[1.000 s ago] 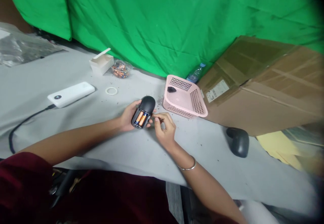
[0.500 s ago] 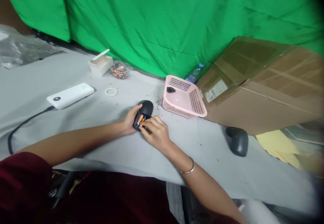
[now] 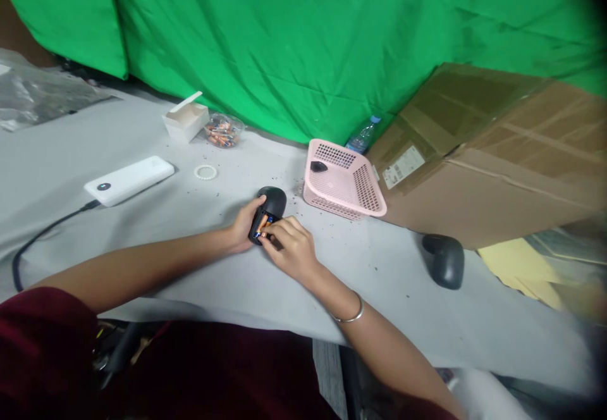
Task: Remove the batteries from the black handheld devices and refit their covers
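My left hand (image 3: 246, 224) grips a rounded black battery device (image 3: 272, 202), which sits low over the grey table cover. My right hand (image 3: 290, 249) presses its fingers into the device's open compartment. Orange batteries (image 3: 263, 226) show only partly between my fingers, and most of the compartment is hidden. A dark grey rounded object (image 3: 446, 260), similar in shape to the device, lies apart to the right. A small black piece (image 3: 318, 166) rests inside the pink basket.
The pink plastic basket (image 3: 344, 179) stands just beyond my hands. Farther back are a white power bank (image 3: 129, 181) with a black cable, a white bead ring (image 3: 205, 172), a small white box (image 3: 186, 123), a clear tub of batteries (image 3: 222, 131), and a large cardboard box (image 3: 488, 154).
Since a second ago, my right hand has moved from beside the device onto its compartment, now covering the batteries. The device has come down closer to the table.
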Motion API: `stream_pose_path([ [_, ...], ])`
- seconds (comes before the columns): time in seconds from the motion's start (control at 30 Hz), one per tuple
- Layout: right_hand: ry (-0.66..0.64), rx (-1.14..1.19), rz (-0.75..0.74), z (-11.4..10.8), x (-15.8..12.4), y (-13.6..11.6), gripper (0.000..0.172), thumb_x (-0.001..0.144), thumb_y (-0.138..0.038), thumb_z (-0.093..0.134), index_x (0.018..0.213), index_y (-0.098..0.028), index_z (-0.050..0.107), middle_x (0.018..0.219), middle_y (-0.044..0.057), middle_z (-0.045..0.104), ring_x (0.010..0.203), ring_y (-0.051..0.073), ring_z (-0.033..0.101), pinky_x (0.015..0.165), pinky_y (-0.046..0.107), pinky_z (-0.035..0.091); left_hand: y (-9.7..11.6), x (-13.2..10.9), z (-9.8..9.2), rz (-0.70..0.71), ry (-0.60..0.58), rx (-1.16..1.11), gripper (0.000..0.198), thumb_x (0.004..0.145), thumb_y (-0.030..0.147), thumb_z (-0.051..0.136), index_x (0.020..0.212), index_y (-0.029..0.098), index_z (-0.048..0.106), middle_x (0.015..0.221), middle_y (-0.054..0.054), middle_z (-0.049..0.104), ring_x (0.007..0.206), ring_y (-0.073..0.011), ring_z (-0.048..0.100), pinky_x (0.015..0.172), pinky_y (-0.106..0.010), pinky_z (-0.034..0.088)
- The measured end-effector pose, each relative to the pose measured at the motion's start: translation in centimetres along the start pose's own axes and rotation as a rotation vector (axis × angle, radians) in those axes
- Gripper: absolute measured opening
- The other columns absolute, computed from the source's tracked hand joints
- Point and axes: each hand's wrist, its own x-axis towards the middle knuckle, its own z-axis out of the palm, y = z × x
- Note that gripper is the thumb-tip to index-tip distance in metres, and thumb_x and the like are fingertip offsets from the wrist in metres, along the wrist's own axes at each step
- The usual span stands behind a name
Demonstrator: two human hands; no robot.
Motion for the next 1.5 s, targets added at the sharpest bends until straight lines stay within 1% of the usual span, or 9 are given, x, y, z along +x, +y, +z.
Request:
stream_pose_path([
  [0.13, -0.005, -0.003, 0.007, 0.06, -0.08, -0.03, 0.007, 0.089, -0.024, 0.062, 0.090, -0.018, 0.066, 0.086, 0.001, 0.067, 0.084, 0.016, 0.056, 0.074, 0.028, 0.047, -0.03, 0.03, 0.01, 0.004, 0.024, -0.003, 0.035, 0.082, 0.043, 0.056, 0.084, 0.010, 0.064, 0.059, -0.006, 0.058, 0.054, -0.0197, 0.058, 0.054, -0.029, 0.047],
  [0.3, -0.019, -0.022, 0.024, 0.14, -0.19, 0.01, 0.009, 0.089, -0.025, 0.061, 0.092, -0.018, 0.065, 0.084, 0.002, 0.067, 0.083, 0.017, 0.055, 0.073, 0.029, 0.047, -0.06, 0.06, 0.00, 0.003, 0.041, -0.010, 0.033, 0.081, 0.044, 0.059, 0.076, 0.011, 0.062, 0.049, -0.001, 0.048, 0.043, -0.0155, 0.049, 0.049, -0.027, 0.044],
  [0.4, -0.020, -0.026, 0.037, 0.21, -0.21, -0.04, 0.010, 0.089, -0.025, 0.060, 0.093, -0.018, 0.065, 0.086, 0.002, 0.067, 0.083, 0.017, 0.055, 0.073, 0.029, 0.047, -0.10, 0.09, -0.03, -0.001, 0.056, -0.013, 0.034, 0.080, 0.045, 0.060, 0.074, 0.012, 0.062, 0.047, 0.000, 0.046, 0.041, -0.0148, 0.047, 0.047, -0.027, 0.042],
  [0.53, -0.010, -0.023, 0.040, 0.31, -0.23, -0.21, 0.009, 0.089, -0.023, 0.060, 0.095, -0.018, 0.065, 0.092, 0.002, 0.067, 0.085, 0.017, 0.055, 0.074, 0.029, 0.047, -0.12, 0.12, -0.10, 0.007, 0.051, -0.006, 0.035, 0.080, 0.046, 0.059, 0.074, 0.012, 0.062, 0.047, 0.000, 0.047, 0.043, -0.0155, 0.049, 0.048, -0.027, 0.042],
  [0.7, -0.012, -0.027, 0.047, 0.28, -0.18, -0.39, 0.010, 0.089, -0.022, 0.059, 0.096, -0.018, 0.065, 0.093, 0.003, 0.067, 0.086, 0.017, 0.055, 0.074, 0.029, 0.048, -0.12, 0.17, -0.23, 0.006, 0.025, 0.004, 0.035, 0.081, 0.046, 0.058, 0.074, 0.012, 0.062, 0.048, -0.001, 0.048, 0.044, -0.0160, 0.050, 0.049, -0.027, 0.043],
  [1.0, -0.019, -0.023, 0.049, 0.17, -0.20, -0.56, 0.009, 0.089, -0.021, 0.059, 0.096, -0.018, 0.064, 0.093, 0.002, 0.066, 0.084, 0.017, 0.056, 0.073, 0.029, 0.047, -0.46, 0.27, -0.30, -0.052, -0.009, 0.065, 0.049, 0.078, 0.061, 0.063, 0.075, 0.011, 0.063, 0.055, -0.005, 0.055, 0.055, -0.0187, 0.057, 0.055, -0.028, 0.045],
  [1.3, -0.053, -0.039, 0.046, 0.23, -0.38, -0.74, 0.010, 0.090, -0.021, 0.055, 0.095, -0.018, 0.063, 0.094, 0.005, 0.065, 0.088, 0.017, 0.056, 0.075, 0.030, 0.048, -0.54, 0.21, -0.35, -0.057, -0.037, 0.100, 0.052, 0.075, 0.063, 0.064, 0.073, 0.011, 0.063, 0.053, -0.004, 0.053, 0.054, -0.0189, 0.057, 0.053, -0.028, 0.044],
  [1.4, -0.040, -0.056, 0.063, 0.46, -0.38, -0.82, 0.012, 0.089, -0.022, 0.055, 0.097, -0.018, 0.064, 0.098, 0.007, 0.064, 0.090, 0.018, 0.057, 0.076, 0.030, 0.050, -0.51, 0.41, -0.35, -0.044, -0.012, 0.107, 0.051, 0.074, 0.063, 0.065, 0.072, 0.012, 0.063, 0.052, -0.003, 0.052, 0.053, -0.0182, 0.056, 0.052, -0.027, 0.043],
  [1.5, 0.021, -0.084, 0.061, 0.84, -0.30, -0.83, 0.014, 0.087, -0.021, 0.057, 0.098, -0.017, 0.064, 0.102, 0.007, 0.064, 0.091, 0.018, 0.058, 0.075, 0.029, 0.052, -0.33, 0.72, -0.37, -0.023, 0.039, 0.120, 0.049, 0.075, 0.062, 0.063, 0.073, 0.013, 0.063, 0.052, -0.002, 0.052, 0.052, -0.0176, 0.055, 0.053, -0.027, 0.043],
])
